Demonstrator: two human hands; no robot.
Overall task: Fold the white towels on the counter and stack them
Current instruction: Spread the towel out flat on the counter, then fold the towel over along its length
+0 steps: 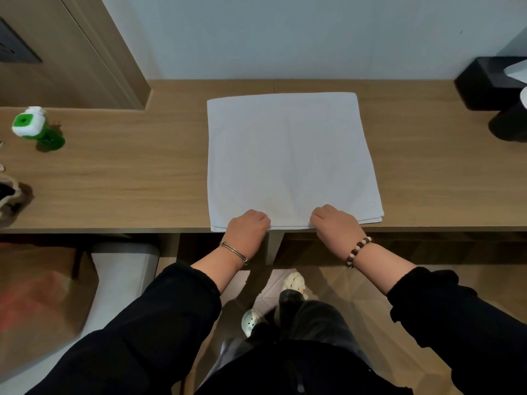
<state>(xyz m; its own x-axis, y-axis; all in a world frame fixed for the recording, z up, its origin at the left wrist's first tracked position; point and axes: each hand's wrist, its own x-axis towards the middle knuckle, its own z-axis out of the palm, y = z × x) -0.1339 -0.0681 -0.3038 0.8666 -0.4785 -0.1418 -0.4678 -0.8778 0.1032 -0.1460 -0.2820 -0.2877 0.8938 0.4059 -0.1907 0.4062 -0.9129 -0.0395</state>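
A white towel (288, 155) lies flat and roughly square on the wooden counter (128, 172), its near edge showing more than one layer at the counter's front. My left hand (248, 228) grips that near edge left of centre, fingers curled under. My right hand (335, 223) grips the same edge right of centre, also with curled fingers. No other towel is in view.
A green and white bottle (35, 128) stands at the counter's left. A black tissue box (490, 81) and a dark cylinder (510, 124) sit at the far right. A dark object (11, 195) lies at the left edge. A white bin (119, 283) stands below.
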